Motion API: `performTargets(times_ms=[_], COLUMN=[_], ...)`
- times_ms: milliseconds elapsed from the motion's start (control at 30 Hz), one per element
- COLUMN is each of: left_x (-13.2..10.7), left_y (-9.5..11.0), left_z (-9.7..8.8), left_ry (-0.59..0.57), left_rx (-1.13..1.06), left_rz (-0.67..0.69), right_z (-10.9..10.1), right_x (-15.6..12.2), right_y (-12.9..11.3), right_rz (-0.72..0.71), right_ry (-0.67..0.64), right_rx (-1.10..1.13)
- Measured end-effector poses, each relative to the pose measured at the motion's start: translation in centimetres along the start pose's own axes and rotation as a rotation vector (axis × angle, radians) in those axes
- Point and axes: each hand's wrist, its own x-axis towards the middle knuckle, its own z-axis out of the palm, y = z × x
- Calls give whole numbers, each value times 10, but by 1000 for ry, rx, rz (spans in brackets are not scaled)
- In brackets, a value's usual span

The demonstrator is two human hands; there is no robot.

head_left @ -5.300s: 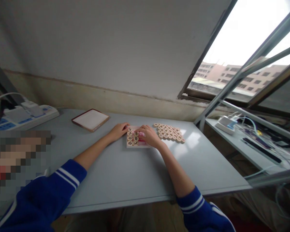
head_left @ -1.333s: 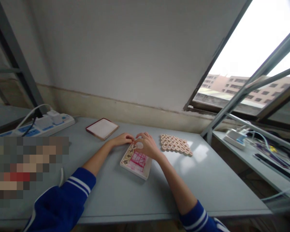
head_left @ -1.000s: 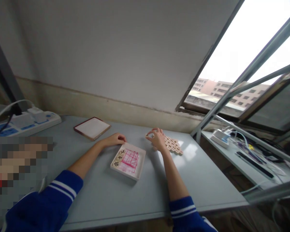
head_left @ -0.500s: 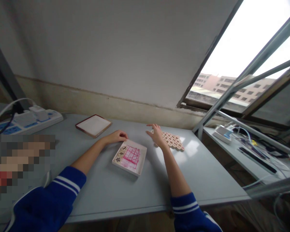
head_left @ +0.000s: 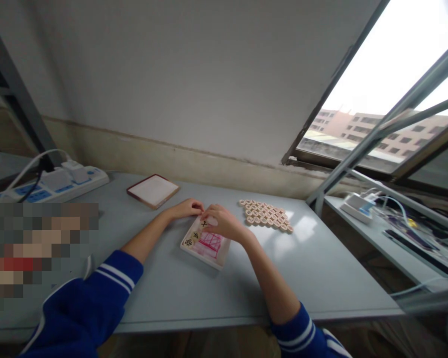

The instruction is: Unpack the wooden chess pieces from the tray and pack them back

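A shallow white box with pink scribbled lines on its floor lies on the desk, slightly turned. Black characters mark its left side. My left hand is at the box's far left corner, fingers curled against the rim. Over the far part of the box is my right hand, fingers bent down and together; whatever they hold is hidden. To the right, several round wooden chess pieces lie in close rows, apart from both hands.
A white box lid with a dark red edge lies at the back left. Behind it to the left is a power strip with plugs. A metal frame bar rises at the right, beside another desk with cables. A blurred patch covers the left.
My right hand has moved left from the chess pieces to above the box. My left hand stays at the box's corner. The whole view has shifted slightly.
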Motion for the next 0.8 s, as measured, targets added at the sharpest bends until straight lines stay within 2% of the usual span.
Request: performTargets(times_ms=[67, 200, 333, 433, 633, 700, 800], left_x=[0, -1, -2, -2, -2, -2, -3], left_y=[1, 3, 3, 3, 4, 4, 4], left_z=[0, 1, 2, 2, 3, 3, 2], left_ry=[-8, -3, 13, 20, 17, 17, 14], left_rx=[-28, -61, -52, -51, -66, -69, -71], left_rz=[-11, -15, -27, -29, -35, -37, -32], right_z=[-7, -15, -16, -19, -29, -31, -30], right_x=[-5, -21, -39, -49, -52, -46, -32], right_y=[14, 50, 78, 85, 81, 75, 59], right_rz=[60, 297, 467, 534, 554, 504, 332], right_ry=[78, 213, 200, 194, 257, 277, 245], right_rx=[-16, -186, -316, -398, -393, -302, -76])
